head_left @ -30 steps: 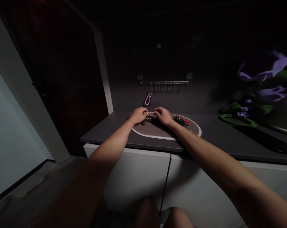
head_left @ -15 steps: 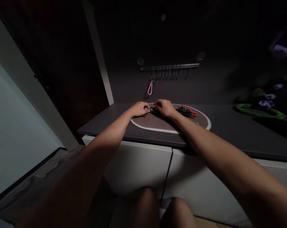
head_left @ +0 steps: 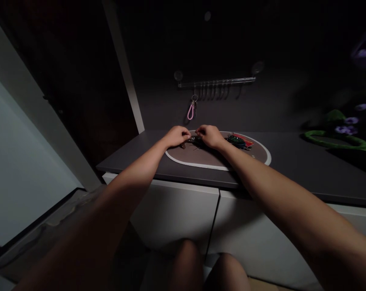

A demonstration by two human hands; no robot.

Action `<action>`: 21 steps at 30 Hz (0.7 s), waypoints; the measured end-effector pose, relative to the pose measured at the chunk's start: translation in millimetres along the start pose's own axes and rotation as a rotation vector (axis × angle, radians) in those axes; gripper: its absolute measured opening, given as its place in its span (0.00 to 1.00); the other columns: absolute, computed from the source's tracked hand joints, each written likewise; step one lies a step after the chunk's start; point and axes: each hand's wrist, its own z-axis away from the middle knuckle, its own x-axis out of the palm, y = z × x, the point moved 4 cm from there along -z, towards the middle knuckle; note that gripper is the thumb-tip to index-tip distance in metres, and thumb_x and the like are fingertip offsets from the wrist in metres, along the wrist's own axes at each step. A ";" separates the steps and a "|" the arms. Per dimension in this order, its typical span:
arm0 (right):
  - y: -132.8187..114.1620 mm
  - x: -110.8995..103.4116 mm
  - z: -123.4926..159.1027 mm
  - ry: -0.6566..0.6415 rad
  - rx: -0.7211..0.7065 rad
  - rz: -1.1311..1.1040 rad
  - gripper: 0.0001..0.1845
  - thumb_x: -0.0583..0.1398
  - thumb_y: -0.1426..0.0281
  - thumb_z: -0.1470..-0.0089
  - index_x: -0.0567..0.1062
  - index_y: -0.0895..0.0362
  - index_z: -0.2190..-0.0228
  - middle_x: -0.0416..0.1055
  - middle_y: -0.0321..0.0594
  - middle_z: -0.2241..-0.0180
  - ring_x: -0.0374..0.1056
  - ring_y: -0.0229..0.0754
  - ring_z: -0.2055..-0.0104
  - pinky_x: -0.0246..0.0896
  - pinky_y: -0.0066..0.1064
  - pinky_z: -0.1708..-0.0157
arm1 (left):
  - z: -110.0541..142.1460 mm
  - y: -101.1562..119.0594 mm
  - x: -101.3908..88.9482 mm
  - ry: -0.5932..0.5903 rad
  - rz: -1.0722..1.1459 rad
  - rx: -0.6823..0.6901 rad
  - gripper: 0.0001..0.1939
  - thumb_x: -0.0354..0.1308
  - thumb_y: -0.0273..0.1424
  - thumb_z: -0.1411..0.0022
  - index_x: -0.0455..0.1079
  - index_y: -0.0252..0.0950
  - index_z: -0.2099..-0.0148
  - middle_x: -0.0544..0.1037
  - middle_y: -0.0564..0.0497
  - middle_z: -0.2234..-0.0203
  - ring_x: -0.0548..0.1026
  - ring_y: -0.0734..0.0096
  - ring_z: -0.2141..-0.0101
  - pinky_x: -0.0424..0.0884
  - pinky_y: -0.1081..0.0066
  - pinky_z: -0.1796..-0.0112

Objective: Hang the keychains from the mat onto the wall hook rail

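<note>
My left hand (head_left: 177, 136) is over the left part of an oval brown mat (head_left: 201, 159) with a white rim, its thumb and fingers pinched together. Close beside it my right hand (head_left: 211, 136) is closed too, fingers curled inward. Between the two lies a small shiny metal cluster (head_left: 193, 139), possibly keys, partly hidden by the fingers. What each hand grips is too small and dark to make out. A small brown piece (head_left: 183, 145) shows under my left hand, and a tiny metal bit (head_left: 196, 148) lies on the mat just in front.
Right of my hands, a dark coiled item (head_left: 236, 141) and a red flat item (head_left: 245, 140) rest on the mat. Above, a clear rail (head_left: 216, 82) with several hooks carries a pink loop keychain (head_left: 190, 110). Purple flowers (head_left: 346, 126) with a green ring stand far right.
The view has tilted down and shifted slightly, so the rail appears higher and the flowers farther right. Both hands stay over the same spot on the mat, with only small finger movements.
</note>
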 end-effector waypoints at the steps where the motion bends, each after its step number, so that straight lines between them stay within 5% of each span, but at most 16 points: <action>1: 0.1 0.0 -0.1 0.004 -0.004 -0.001 0.13 0.54 0.72 0.48 0.75 0.60 0.62 0.74 0.44 0.62 0.68 0.39 0.60 0.57 0.26 0.61 | -1.0 -0.3 -0.8 0.018 -0.019 0.006 0.08 0.54 0.28 0.47 0.73 0.32 0.67 0.76 0.50 0.72 0.73 0.74 0.72 0.68 0.73 0.66; 10: 0.9 0.0 -0.8 0.021 -0.010 -0.018 0.12 0.54 0.73 0.49 0.76 0.59 0.63 0.74 0.44 0.63 0.68 0.39 0.62 0.58 0.26 0.61 | -6.2 1.3 -7.6 0.165 -0.157 0.109 0.11 0.48 0.30 0.41 0.72 0.33 0.64 0.75 0.48 0.67 0.70 0.72 0.64 0.63 0.72 0.60; 21: -2.3 -2.4 0.4 0.038 -0.004 -0.072 0.12 0.55 0.72 0.50 0.75 0.59 0.63 0.74 0.44 0.63 0.68 0.40 0.61 0.57 0.27 0.60 | -6.0 3.1 -14.7 0.287 -0.121 0.089 0.11 0.47 0.30 0.40 0.70 0.32 0.66 0.75 0.49 0.69 0.69 0.73 0.65 0.62 0.74 0.62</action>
